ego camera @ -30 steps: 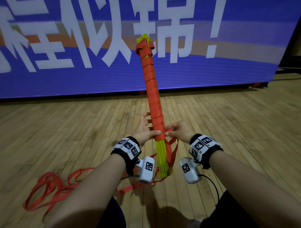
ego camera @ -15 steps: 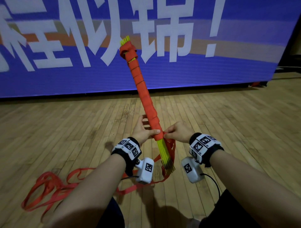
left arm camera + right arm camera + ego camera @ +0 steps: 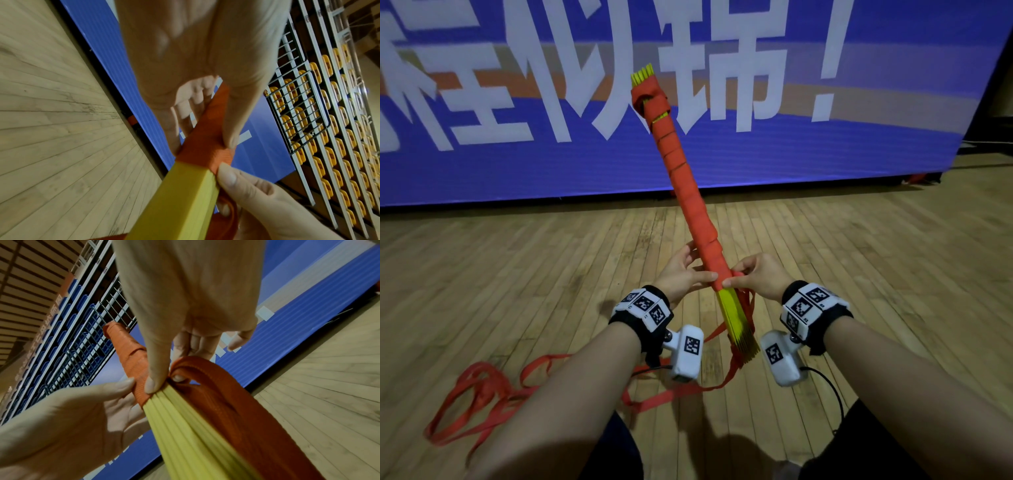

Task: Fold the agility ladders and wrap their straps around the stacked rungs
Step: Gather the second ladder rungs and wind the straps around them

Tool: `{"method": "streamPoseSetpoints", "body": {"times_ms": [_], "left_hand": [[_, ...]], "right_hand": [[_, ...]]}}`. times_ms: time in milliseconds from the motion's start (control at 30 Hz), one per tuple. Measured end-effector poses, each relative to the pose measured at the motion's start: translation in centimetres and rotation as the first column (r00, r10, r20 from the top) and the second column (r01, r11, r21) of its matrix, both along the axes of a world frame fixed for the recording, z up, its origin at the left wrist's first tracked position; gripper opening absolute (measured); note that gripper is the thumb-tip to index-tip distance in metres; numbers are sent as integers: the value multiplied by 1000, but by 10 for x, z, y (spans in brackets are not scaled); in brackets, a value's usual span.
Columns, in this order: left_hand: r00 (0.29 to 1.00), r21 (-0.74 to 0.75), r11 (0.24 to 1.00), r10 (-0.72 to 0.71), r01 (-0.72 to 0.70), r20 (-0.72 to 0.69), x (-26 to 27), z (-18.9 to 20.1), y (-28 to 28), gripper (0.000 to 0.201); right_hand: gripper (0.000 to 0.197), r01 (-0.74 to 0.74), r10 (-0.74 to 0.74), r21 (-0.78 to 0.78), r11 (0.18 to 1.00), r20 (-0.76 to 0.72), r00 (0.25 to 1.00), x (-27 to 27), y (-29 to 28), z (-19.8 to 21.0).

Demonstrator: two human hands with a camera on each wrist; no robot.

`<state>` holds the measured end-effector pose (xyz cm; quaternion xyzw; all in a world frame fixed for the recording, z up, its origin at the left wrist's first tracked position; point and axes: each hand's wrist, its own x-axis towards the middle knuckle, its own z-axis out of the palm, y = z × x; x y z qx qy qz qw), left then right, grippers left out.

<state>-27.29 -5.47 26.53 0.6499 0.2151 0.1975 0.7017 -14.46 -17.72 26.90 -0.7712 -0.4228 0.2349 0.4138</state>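
Over wood floor (image 3: 517, 291), two hands grip one rung stack (image 3: 736, 318).

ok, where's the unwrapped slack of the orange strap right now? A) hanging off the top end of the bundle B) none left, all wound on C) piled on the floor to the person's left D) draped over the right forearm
C: the loose strap lies in loops on the wooden floor left of the left hand, trailing from the rung bundle.
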Motion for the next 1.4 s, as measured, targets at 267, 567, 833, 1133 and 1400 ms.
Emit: {"method": "streamPoseSetpoints", "body": {"times_ms": [267,567,833,1133,1400], "left_hand": [[999,-22,1000,18,-17,41,-3,1,1,79],[994,-3,996,85,-85,64,-3,1,-3,76],[995,33,995,97,-98,24,-2,-1,-3,84],[981,148,970,193,-194,23,0,1,-3,89],[991,57,989,135,-135,17,-2,2,-4,80]], "right_hand": [[12,5,-5,24,1000,-19,1000,-3,1,1],[17,18,-8,99,995,-99,995,-4,2,2],[20,-24,33,108,994,-88,996,-6,0,0],[27,-30,38,79,996,-103,994,-9,4,1],[24,25,-21,83,996,-45,999,-8,6,-3]]}}
